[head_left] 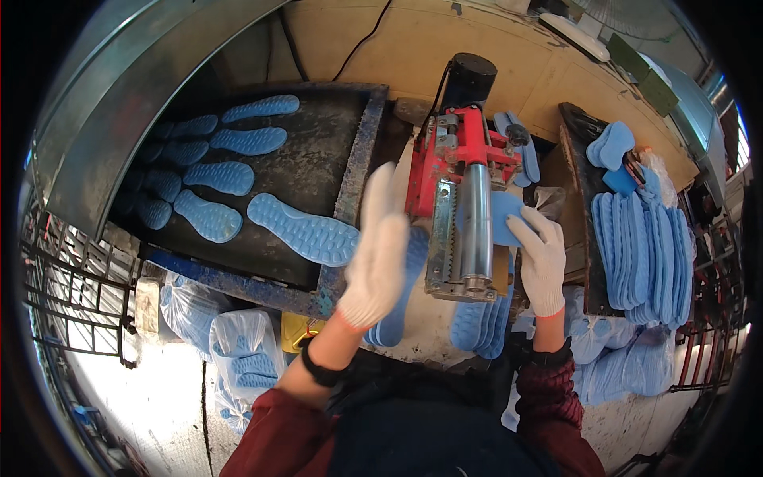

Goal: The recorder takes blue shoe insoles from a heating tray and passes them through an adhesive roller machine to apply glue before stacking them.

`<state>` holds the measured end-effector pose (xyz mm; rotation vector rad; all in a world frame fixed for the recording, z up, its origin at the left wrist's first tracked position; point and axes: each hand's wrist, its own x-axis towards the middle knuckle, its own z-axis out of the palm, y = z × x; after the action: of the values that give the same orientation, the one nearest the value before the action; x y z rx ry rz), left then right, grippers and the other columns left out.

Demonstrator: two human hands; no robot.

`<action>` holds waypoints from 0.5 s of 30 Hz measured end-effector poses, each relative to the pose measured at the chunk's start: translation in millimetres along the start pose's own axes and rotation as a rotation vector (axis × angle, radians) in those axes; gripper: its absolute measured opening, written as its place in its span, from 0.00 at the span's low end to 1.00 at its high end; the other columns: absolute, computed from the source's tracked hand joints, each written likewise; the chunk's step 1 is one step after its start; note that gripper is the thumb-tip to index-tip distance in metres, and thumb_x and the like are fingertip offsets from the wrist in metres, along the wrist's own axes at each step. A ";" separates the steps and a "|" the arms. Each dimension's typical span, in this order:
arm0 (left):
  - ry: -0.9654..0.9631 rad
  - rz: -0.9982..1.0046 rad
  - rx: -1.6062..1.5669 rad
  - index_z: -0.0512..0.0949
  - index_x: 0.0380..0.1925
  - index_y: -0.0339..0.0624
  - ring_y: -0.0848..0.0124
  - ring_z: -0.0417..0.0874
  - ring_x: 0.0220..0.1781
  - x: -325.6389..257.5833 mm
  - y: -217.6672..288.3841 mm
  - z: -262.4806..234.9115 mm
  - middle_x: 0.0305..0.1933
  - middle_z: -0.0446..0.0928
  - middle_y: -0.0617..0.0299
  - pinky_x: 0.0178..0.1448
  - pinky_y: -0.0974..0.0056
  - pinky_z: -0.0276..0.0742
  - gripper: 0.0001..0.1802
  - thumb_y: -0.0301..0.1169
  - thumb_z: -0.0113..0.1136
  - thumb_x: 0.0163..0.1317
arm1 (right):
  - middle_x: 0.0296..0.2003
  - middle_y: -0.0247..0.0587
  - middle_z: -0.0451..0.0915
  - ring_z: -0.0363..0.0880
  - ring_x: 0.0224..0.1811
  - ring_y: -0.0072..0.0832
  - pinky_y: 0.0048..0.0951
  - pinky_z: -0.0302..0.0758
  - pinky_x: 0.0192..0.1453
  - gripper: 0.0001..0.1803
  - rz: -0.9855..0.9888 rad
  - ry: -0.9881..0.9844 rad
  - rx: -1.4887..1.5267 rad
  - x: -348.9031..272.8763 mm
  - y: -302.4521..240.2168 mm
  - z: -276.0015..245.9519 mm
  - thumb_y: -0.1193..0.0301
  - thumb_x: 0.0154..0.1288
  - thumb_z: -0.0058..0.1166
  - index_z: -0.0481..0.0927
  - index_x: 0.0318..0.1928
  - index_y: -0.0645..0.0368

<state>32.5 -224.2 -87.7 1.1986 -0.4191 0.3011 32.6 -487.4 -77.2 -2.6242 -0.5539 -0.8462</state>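
The right hand [540, 258] presses a blue shoe sole [504, 216] against the red roller machine [465, 207], feeding it in. Left of the machine, the left hand [380, 250] hangs flat and open above another sole [397, 302].

A tan plywood board [493, 56] backs the workbench, with black cables [369, 36] running down across it. To the left a curved sheet-metal hood [119, 87] arches over a dark belt. Below it stands a black wire rack [75, 294], and clear plastic bags [238, 350] lie on the pale concrete floor [159, 405]. At the far right, daylight enters through a window [743, 139], beside grey metal sheeting [687, 91].
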 end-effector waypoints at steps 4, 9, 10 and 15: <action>-0.038 0.086 0.194 0.50 0.74 0.29 0.56 0.58 0.77 38.4 -38.1 22.9 0.76 0.54 0.39 0.77 0.60 0.52 0.32 0.35 0.42 0.77 | 0.49 0.47 0.81 0.78 0.50 0.41 0.35 0.74 0.56 0.15 0.183 0.162 0.432 -14.2 -26.8 4.2 0.83 0.60 0.56 0.82 0.49 0.61; -0.143 0.049 0.321 0.52 0.73 0.31 0.57 0.65 0.70 32.3 -52.0 7.2 0.69 0.61 0.43 0.74 0.59 0.56 0.31 0.35 0.43 0.77 | 0.30 0.44 0.81 0.81 0.38 0.30 0.26 0.73 0.41 0.10 0.372 0.359 0.901 -61.3 -47.8 -25.7 0.77 0.71 0.46 0.80 0.33 0.65; -0.158 -0.068 0.274 0.51 0.73 0.32 0.59 0.66 0.68 23.7 -57.8 -0.9 0.67 0.63 0.44 0.74 0.60 0.57 0.31 0.37 0.42 0.77 | 0.27 0.44 0.80 0.82 0.36 0.27 0.25 0.72 0.36 0.13 0.223 0.274 0.946 -53.6 -66.8 -45.5 0.75 0.72 0.46 0.80 0.30 0.63; -0.190 -0.474 0.016 0.49 0.76 0.39 0.64 0.59 0.76 -18.2 -47.5 -18.2 0.75 0.58 0.52 0.78 0.59 0.54 0.42 0.61 0.26 0.76 | 0.35 0.45 0.84 0.84 0.36 0.29 0.28 0.76 0.32 0.14 -0.529 -0.071 1.558 1.8 -143.6 -71.0 0.68 0.73 0.51 0.83 0.37 0.67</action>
<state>40.1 -223.3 -141.2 1.3074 -0.2846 -0.2193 -65.6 -391.5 5.3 -1.0701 -1.2600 -0.1718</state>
